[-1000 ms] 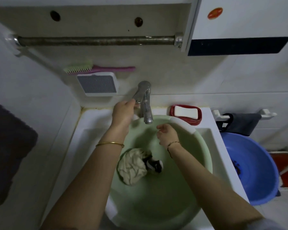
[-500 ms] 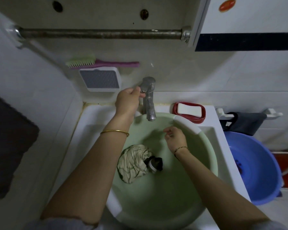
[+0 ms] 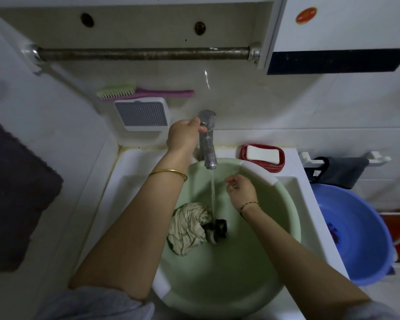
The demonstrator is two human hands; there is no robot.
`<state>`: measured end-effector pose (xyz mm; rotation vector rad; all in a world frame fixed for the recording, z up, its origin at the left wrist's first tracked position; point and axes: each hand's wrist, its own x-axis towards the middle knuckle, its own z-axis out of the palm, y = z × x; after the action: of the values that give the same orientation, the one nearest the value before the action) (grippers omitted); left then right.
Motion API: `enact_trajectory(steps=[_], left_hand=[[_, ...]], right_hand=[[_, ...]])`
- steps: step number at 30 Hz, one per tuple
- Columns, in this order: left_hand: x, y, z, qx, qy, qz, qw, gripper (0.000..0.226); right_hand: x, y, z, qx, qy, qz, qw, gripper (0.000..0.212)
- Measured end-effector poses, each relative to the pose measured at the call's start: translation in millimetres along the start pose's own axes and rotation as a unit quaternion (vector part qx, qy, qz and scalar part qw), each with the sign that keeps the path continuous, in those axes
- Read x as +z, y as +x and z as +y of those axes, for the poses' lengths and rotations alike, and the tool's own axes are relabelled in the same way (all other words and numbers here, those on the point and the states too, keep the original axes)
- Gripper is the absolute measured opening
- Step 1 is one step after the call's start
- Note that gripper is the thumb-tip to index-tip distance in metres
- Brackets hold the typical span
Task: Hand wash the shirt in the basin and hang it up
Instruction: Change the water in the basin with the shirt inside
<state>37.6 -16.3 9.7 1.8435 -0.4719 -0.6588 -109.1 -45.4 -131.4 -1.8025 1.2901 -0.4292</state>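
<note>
A green basin [image 3: 284,204] is set in the white sink [image 3: 134,162], and the crumpled shirt [image 3: 187,227] is seen on its bottom, under running water. The tap [image 3: 207,137] handle is gripped by the left hand [image 3: 183,135], well above the shirt. The right hand [image 3: 241,190] is held loosely curled, holding nothing, just up and right of the shirt.

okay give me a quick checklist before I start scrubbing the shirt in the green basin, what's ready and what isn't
1. Water running: ok, a stream falls from the tap into the green basin.
2. Shirt in basin: ok, the shirt lies bunched at the bottom, by the stream.
3. Enough water to wash: cannot tell, no water level shows.
4. Soap within reach: ok, the soap bar sits in its red dish beside the tap.
5. Hands free: not ok, the left hand holds the tap handle; the right hand hovers empty by the stream.
6. Hanging place: ok, the rail above holds nothing.
</note>
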Motion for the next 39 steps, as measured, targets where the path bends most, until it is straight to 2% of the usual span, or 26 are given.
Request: enact_trajectory(steps=[14, 23, 25, 27, 29, 32, 33, 36, 39], left_hand=[[7, 4, 3, -0.008, -0.002, 0.000, 1.000, 0.038], [-1, -5, -13, 0.021, -0.003, -0.013, 1.000, 0.038], [-8, -8, -38, 0.028, 0.052, 0.005, 0.998, 0.037], [-16, -11, -76, 0.036, 0.226, -0.010, 0.973, 0.030], [-23, -15, -116, 0.013, 0.369, -0.093, 0.925, 0.029], [-27, -27, -158, -0.030, 0.519, -0.216, 0.827, 0.064], [-25, -30, -167, -0.027, 0.534, -0.233, 0.812, 0.071], [-20, -35, -176, -0.028, 0.507, -0.251, 0.824, 0.084], [-22, -35, -173, -0.026, 0.520, -0.278, 0.807, 0.082]], right_hand=[[-3, -3, -1, 0.009, 0.016, -0.001, 1.000, 0.022], [-8, -6, -3, 0.016, 0.021, -0.010, 1.000, 0.022], [-10, -6, -3, 0.017, 0.029, -0.008, 0.999, 0.023], [-11, -7, -3, 0.017, 0.027, -0.001, 0.999, 0.025], [-11, -7, -3, 0.016, 0.024, 0.004, 1.000, 0.026], [-8, -7, -2, 0.015, 0.030, -0.001, 0.999, 0.026], [-8, -7, -3, 0.015, 0.035, -0.004, 0.999, 0.025], [-8, -6, -6, 0.014, 0.058, -0.008, 0.998, 0.022], [-10, -7, -8, 0.014, 0.067, -0.006, 0.998, 0.022]])
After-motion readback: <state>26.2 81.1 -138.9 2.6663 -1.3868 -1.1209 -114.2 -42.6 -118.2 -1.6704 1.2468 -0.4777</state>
